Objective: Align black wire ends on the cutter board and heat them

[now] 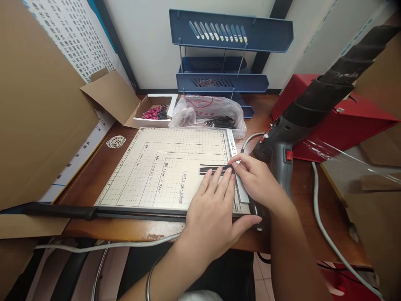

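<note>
Several thin black sticks [206, 170] lie side by side on the cream gridded bed of a paper cutter [150, 175]. My left hand [216, 209] rests flat over them, fingers stretched out and the thumb spread to the right. Beside it, my right hand [255, 175] has its fingers bent, with the thumb and index fingertip at the right ends of the sticks, near the cutter's white edge strip [233, 146]. Whether those fingertips pinch a stick or only push against the ends is hidden. The cutter's black handle [59, 210] lies low along the near edge.
A clear plastic bag [206, 110] of black sticks and an open box [156, 109] of pink-and-black pieces stand behind the cutter. Rubber bands [115, 142] lie left. A heat gun [286, 138], a red metal box [338, 121] and a cable [319, 209] occupy the right. Blue shelves [232, 37] rise behind.
</note>
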The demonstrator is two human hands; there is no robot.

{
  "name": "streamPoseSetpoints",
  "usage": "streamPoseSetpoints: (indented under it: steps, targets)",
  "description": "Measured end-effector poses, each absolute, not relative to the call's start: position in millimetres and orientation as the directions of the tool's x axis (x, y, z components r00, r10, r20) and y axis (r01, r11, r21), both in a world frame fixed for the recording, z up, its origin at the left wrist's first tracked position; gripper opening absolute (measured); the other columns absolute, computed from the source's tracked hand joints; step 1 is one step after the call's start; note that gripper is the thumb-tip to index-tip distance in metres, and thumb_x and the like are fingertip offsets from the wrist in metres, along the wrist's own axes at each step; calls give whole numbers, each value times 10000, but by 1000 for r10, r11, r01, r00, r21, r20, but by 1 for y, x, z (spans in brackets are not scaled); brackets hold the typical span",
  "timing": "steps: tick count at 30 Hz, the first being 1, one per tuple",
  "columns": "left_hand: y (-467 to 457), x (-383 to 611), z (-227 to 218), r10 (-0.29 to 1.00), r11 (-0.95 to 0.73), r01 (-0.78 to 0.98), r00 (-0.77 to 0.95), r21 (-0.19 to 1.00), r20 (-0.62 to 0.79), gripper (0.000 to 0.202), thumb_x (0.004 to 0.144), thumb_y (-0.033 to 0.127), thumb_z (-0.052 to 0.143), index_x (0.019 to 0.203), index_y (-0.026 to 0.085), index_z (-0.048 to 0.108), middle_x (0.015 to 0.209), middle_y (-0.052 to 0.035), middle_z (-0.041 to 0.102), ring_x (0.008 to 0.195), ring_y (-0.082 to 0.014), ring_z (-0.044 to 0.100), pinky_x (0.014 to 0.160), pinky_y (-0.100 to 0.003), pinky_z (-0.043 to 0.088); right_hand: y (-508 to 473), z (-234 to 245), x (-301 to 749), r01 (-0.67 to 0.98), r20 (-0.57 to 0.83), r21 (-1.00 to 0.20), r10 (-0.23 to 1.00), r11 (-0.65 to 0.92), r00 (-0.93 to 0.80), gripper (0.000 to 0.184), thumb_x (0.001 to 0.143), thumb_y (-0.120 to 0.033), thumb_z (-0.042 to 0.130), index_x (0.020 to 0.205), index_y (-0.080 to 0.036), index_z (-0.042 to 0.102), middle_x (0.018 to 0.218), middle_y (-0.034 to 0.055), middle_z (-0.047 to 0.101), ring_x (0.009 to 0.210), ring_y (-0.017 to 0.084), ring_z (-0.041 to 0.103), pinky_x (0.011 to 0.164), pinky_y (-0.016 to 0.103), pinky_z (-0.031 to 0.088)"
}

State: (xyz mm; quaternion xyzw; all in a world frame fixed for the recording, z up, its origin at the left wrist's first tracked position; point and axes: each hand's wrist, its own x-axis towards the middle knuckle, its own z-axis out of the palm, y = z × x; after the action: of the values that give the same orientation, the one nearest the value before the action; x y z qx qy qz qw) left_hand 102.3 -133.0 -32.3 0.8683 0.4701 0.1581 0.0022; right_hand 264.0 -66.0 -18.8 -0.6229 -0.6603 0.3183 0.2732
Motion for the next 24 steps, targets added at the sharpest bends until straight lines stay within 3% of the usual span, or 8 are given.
streamPoseSetpoints:
  steps: [7,17,24]
  targets:
    - [-131,102,-30,812,-556,816,493,157,312,888,1022,719,205,1542,34,429,1642,-126,367,1543,-276,342,1294,-461,276,-66,-22,265,639,-31,-768,996,32,-86,233,965,-406,487,986,-247,656,724,-16,608,727,165,538,716,307,388]
    - [-123,100,-31,841,-512,844,455,160,293,855,1019,722,225,1499,77,516,1573,-133,491,1503,-333,406,1269,-516,308,-67,-20,264,631,-59,-776,995,3,-77,251,962,-413,475,985,-245,661,764,-2,645,748,165,550,694,292,377]
    - [-123,104,-33,850,-494,855,437,158,295,870,1013,731,220,1486,70,530,1580,-142,475,1503,-329,409,1266,-516,315,-67,-21,264,628,-55,-778,996,3,-73,257,960,-422,473,976,-249,662,703,-22,607,691,154,522,670,289,375]
